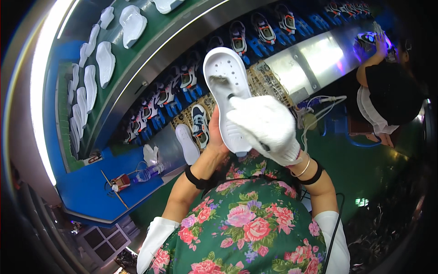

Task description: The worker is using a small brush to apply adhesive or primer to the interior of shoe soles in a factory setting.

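My bare left hand [216,132] grips a white shoe sole [237,130] by its left edge, with the hollow inner side facing up. The sole has small round holes toward its far end and ribs toward the near end. My right hand [267,125], in a white knitted glove, is closed over the sole's middle. Out of its grasp comes what looks like a brush, its greyish bristles [220,80] against the sole's inner surface; the glove hides most of the handle. Just left of my left hand lie another white sole [187,142] and a dark blue and white shoe upper [200,121].
A line [273,68] carries several shoe uppers on blue lasts [264,29] behind the sole. On the green upper shelf [132,64] lie several white soles [106,64]. A blue table [86,196] holds a purple-tinted bottle [148,172]. Another person [392,86] works at the far right.
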`<state>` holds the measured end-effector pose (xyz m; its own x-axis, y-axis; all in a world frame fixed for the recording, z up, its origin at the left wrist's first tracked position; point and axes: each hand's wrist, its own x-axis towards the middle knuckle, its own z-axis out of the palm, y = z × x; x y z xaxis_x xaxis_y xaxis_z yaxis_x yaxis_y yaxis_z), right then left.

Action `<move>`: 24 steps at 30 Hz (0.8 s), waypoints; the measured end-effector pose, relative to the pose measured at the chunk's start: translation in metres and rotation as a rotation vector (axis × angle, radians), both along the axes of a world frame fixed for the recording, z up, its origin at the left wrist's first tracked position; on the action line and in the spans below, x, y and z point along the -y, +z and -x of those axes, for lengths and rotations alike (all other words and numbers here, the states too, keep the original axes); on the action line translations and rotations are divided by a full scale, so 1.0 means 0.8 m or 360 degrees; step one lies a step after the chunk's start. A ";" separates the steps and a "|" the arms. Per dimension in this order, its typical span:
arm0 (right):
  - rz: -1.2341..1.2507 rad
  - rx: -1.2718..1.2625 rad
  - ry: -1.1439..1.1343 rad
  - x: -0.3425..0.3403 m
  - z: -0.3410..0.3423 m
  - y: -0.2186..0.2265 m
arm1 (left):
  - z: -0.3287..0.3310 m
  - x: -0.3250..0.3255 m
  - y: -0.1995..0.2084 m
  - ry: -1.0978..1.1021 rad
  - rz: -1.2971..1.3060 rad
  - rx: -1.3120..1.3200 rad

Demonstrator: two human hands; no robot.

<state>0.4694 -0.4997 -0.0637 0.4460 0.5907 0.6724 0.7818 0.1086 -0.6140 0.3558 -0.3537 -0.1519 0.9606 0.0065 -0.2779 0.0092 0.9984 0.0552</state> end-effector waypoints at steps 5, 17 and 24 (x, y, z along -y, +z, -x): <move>-0.0186 -0.0557 0.0131 -0.002 -0.010 -0.010 | -0.024 0.000 0.013 0.0134 -0.0349 0.0075; -0.0201 -0.0545 0.0008 0.003 -0.003 -0.018 | -0.055 0.001 0.029 0.0258 -0.0162 0.0238; -0.0051 -0.0523 0.0339 0.014 0.010 -0.014 | -0.061 -0.009 0.023 0.0076 -0.0106 0.0353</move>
